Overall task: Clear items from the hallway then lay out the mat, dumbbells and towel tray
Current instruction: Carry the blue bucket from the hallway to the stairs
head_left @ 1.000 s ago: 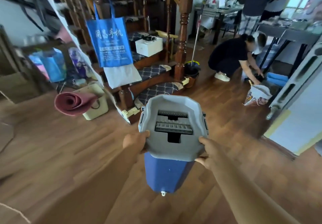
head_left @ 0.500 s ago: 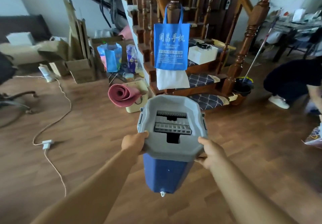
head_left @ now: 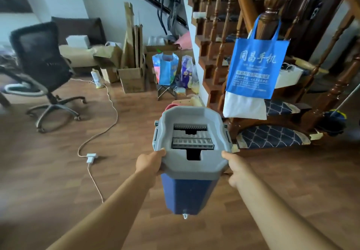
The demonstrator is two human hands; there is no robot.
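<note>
Gripping a blue mop bucket (head_left: 188,193) by its grey wringer top, left hand (head_left: 149,165) and right hand (head_left: 236,169) clamped on opposite rim edges (fingers curled under, thumbs on top). Held clear above the wooden floor (head_left: 58,172), just before the staircase (head_left: 272,137) with its hanging blue tote bag (head_left: 255,65).

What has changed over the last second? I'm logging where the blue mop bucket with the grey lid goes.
The view swung left: the black office chair and white power cord came into view, and the crouching person left it. The blue mop bucket with the grey lid stays held by the left hand and right hand.
</note>
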